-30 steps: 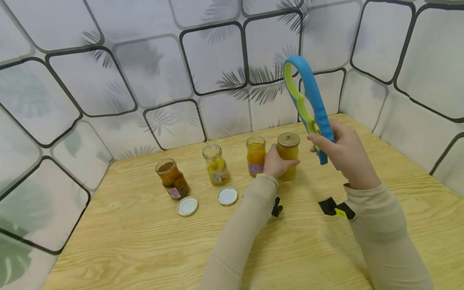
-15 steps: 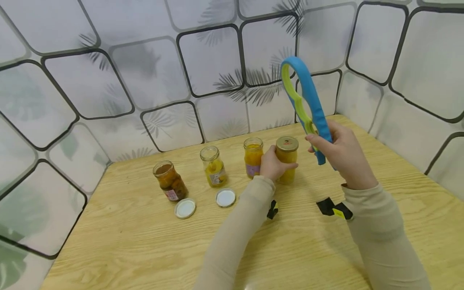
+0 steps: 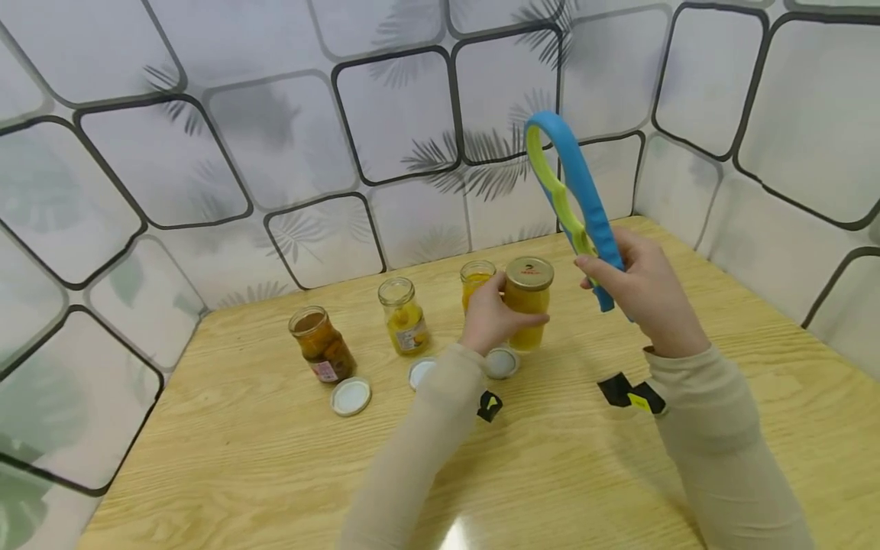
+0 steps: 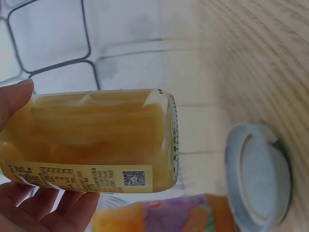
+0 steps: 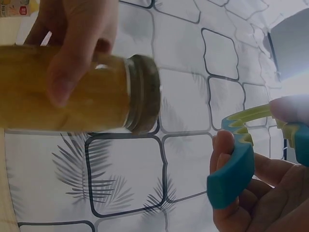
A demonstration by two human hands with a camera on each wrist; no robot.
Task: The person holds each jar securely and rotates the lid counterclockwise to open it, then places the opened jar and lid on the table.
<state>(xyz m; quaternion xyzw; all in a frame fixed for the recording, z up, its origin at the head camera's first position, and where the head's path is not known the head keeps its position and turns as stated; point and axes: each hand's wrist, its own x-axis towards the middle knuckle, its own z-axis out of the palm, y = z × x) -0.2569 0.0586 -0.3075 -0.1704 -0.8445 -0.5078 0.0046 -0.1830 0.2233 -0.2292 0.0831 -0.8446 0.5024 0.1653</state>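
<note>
My left hand grips a glass jar of yellow contents with a gold lid on it. In the left wrist view the jar's base shows, apparently raised off the table. My right hand holds a blue and green jar opener by its handles, its loop pointing up. The opener is apart from the jar. Close behind the left hand stands an open jar of orange contents, partly hidden. A loose lid lies below the gripped jar.
To the left stand an open jar of yellow contents and an open jar of brown contents. Loose lids lie before them, one lid fully visible, another lid partly behind the sleeve. A patterned wall borders the wooden table.
The left hand has brought the lidded jar left and nearer, now partly covering the orange jar. A lid on the table has come into sight. The right hand and opener stay nearly where they were.
</note>
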